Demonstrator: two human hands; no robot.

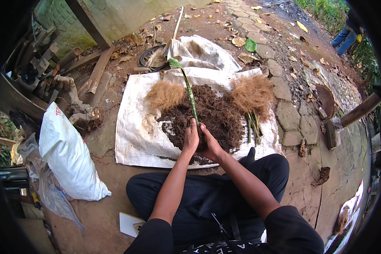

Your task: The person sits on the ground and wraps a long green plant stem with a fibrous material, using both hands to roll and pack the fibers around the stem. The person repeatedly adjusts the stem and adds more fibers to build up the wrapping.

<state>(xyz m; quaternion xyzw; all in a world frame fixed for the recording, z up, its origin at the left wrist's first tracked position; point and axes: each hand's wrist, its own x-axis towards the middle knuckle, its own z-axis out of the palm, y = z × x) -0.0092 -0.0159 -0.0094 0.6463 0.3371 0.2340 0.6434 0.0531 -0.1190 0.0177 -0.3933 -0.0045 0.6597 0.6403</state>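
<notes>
My left hand [191,136] and my right hand [211,144] are cupped together around the base of a long, narrow green leaf [190,95], which looks like a snake plant leaf. It stands upright between my thumbs, its tip bent to the left; what my palms enclose is hidden. Behind and around my hands dark, fibrous soil [212,111] is heaped on a white woven sack [136,127]. Two clumps of brown coconut fibre lie on the sack, one at the left [165,95] and one at the right [253,95]. Cut leaf strips [255,128] rest below the right clump.
A filled white sack [70,158] leans at the left, near scrap wood [95,73]. A phone [130,223] lies on the ground by my left thigh. Beyond the sack are a coiled black hose [146,60] and paving stones [279,87]. Another person [347,35] stands far off, upper right.
</notes>
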